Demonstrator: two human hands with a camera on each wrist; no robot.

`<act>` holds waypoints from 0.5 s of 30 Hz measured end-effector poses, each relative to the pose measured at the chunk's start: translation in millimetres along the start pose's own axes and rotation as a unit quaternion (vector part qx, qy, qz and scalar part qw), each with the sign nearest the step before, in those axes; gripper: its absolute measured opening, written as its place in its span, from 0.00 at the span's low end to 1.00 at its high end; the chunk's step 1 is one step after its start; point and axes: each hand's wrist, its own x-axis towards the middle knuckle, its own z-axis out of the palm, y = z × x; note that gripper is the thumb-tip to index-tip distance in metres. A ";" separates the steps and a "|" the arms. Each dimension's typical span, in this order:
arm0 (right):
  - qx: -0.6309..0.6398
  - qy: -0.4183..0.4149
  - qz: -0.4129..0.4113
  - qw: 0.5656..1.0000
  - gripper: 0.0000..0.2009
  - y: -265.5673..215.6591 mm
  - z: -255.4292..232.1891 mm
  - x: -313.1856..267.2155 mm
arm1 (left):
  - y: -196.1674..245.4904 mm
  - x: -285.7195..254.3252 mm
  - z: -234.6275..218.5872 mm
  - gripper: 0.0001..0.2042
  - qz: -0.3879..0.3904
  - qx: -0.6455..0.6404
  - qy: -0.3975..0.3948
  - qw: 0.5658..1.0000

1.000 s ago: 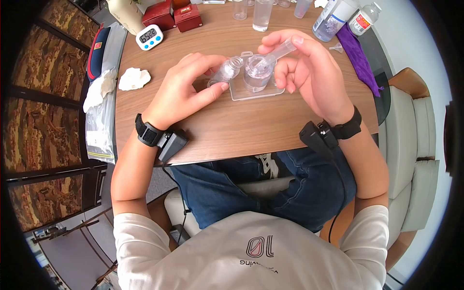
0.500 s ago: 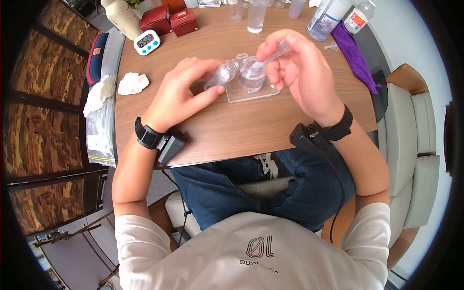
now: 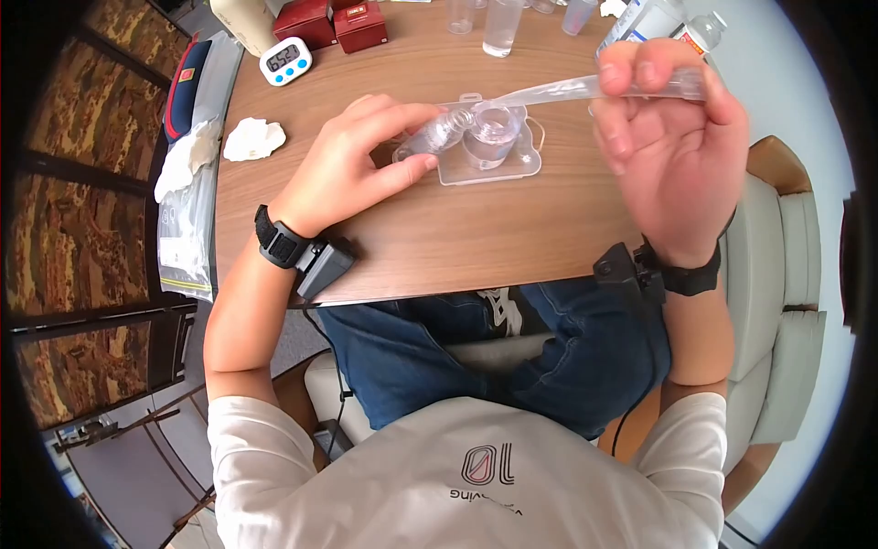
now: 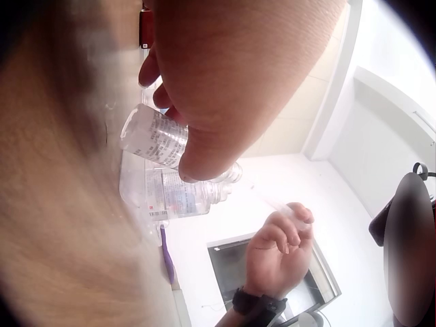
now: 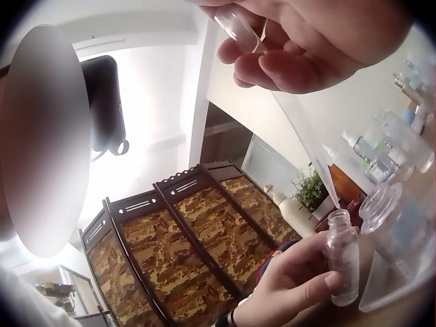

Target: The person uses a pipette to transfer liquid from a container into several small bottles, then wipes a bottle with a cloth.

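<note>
My left hand (image 3: pixel 352 165) grips a small clear bottle (image 3: pixel 430 139) that leans to the right, its open mouth close to a wide clear jar (image 3: pixel 489 151). Printed text shows on the bottle (image 4: pixel 158 139) in the left wrist view. The jar holds clear liquid and stands on a clear plastic tray (image 3: pixel 523 168). Raised to the right of the jar, my right hand (image 3: pixel 677 151) pinches a clear plastic dropper (image 3: pixel 567 90) by its bulb end. In the right wrist view the dropper's narrow tip is right at the bottle's mouth (image 5: pixel 338 216).
A white timer (image 3: pixel 285 61), red boxes (image 3: pixel 359 27) and a crumpled tissue (image 3: pixel 254 140) lie on the left of the table. A glass of clear liquid (image 3: pixel 502 27) stands at the back. Bottles (image 3: pixel 702 33) are at the back right, partly behind my right hand.
The dropper has come out of the jar and swung over to the bottle's mouth. My right hand has moved right and lifted. My left hand keeps the bottle in nearly the same place.
</note>
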 end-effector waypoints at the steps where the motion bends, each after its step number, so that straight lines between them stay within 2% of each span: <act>1: 0.000 -0.015 0.006 1.000 0.20 2.5 -0.1 0.7 | 0.2 0.0 0.0 0.19 -0.003 -0.003 0.000 1.000; 9: 0.002 -0.043 0.013 0.999 0.22 11.5 -4.9 2.3 | 2.2 0.8 -0.6 0.20 -0.002 -0.002 0.002 1.000; 12: 0.000 -0.031 0.011 0.999 0.25 11.7 -3.7 2.0 | 1.6 0.5 -0.7 0.20 -0.003 -0.005 0.001 1.000; 15: -0.021 -0.059 -0.005 0.998 0.28 11.5 -1.2 2.3 | 1.6 0.5 -0.6 0.20 -0.005 -0.004 0.001 1.000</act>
